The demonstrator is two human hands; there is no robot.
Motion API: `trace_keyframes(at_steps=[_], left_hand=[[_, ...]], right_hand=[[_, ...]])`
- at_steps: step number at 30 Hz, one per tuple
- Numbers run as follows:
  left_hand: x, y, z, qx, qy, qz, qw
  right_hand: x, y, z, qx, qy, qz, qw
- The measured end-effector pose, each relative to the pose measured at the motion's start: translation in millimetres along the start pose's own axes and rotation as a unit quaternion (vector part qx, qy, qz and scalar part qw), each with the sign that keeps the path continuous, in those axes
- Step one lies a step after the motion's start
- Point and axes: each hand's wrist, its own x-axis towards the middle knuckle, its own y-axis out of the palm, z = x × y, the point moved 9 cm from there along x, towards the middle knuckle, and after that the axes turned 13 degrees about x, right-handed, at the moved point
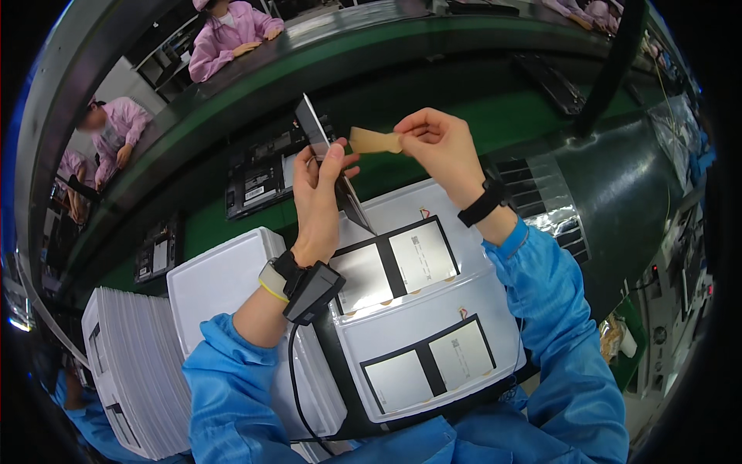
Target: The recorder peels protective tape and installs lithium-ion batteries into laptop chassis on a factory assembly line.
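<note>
A thin flat battery pack (pixel 311 126) stands on edge in my left hand (pixel 315 203), whose fingers and thumb are closed round it. In my right hand (pixel 446 149), thumb and fingertips pinch a tan strip of film (pixel 374 141), which reaches left toward the pack. I cannot tell whether the strip's far end still touches the pack. Below my hands, a silver battery pack with black borders (pixel 423 259) lies in a white plastic tray (pixel 479 246). Nearer to me, another such battery pack (pixel 461 358) rests in its own tray section.
An opened laptop base (pixel 259 174) lies on the green conveyor (pixel 433 85) beyond my left hand. More white trays (pixel 224 271) stand at the left, beside a tall tray stack (pixel 139 363). Black strips on a clear sheet (pixel 545 201) lie right. Co-workers in pink (pixel 232 39) sit across.
</note>
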Motion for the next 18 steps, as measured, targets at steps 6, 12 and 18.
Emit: trace_keyframes(at_steps=[6, 12, 18], left_hand=[[-4, -15, 6, -0.021, -0.048, -0.074, 0.996], [-3, -14, 1, -0.008, -0.027, -0.061, 0.998], [7, -21, 10, -0.101, -0.012, -0.093, 0.99]], right_hand=[[-44, 74, 22, 0.025, 0.014, 0.108, 0.994], [-41, 67, 19, 0.09, 0.022, 0.091, 0.992], [-3, 8, 21, -0.029, -0.074, -0.011, 0.997]])
